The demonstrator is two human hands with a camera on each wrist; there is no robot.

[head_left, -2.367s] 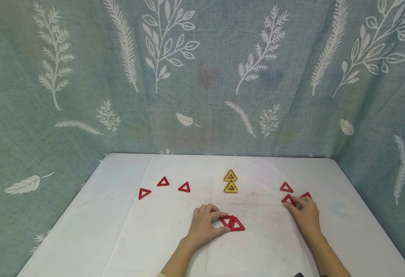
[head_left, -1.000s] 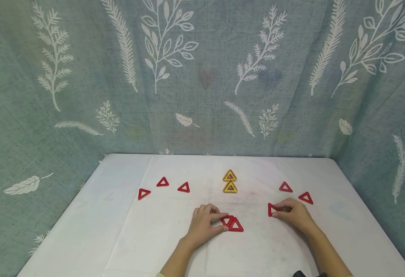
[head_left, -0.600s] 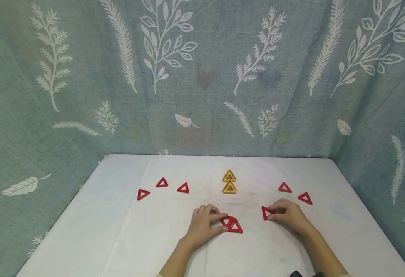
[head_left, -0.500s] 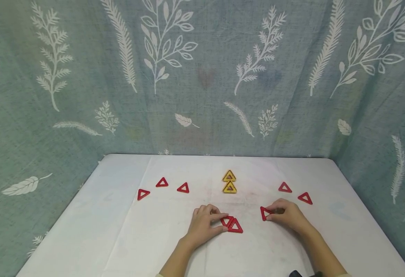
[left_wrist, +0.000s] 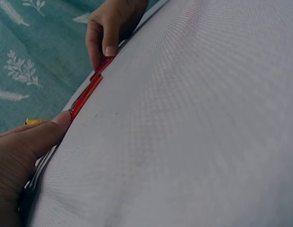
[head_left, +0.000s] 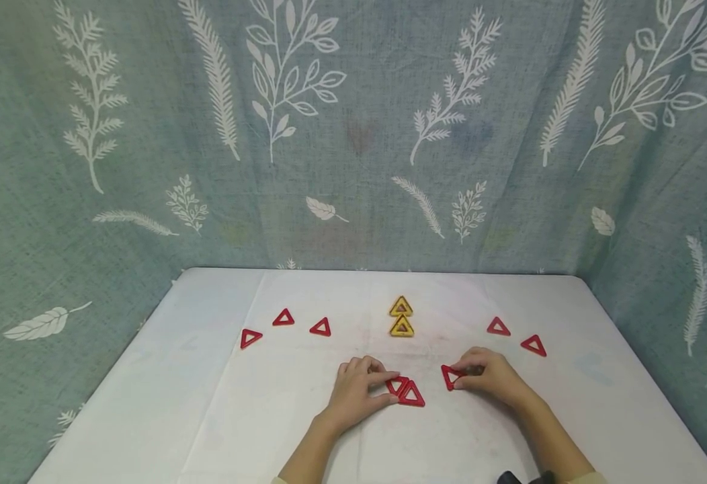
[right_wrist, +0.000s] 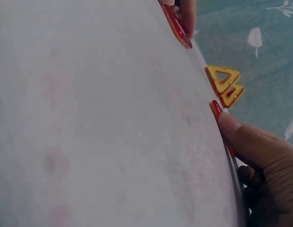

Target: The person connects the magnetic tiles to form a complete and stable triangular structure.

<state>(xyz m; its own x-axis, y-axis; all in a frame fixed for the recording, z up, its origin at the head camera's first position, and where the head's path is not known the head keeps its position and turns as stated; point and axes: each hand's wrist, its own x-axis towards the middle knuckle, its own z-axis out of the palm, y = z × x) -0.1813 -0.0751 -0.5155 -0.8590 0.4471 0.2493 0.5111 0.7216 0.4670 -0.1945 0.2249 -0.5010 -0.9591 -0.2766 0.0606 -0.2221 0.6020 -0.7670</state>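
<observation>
Right hand (head_left: 488, 376) is occupied by a pinched red triangle (head_left: 446, 378), left hand (head_left: 358, 390) by a red pair (head_left: 403, 391), well in from the far edge of the bench (head_left: 281, 376); joining seems underway, alignment called for.

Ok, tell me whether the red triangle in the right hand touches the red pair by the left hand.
Apart. The head view plainly shows white tabletop between the red triangle in the right hand and the red pair.

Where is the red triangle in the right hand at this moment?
In the head view, the red triangle is right of centre, pinched by the right hand, just right of the two red triangles at the left hand.
</observation>
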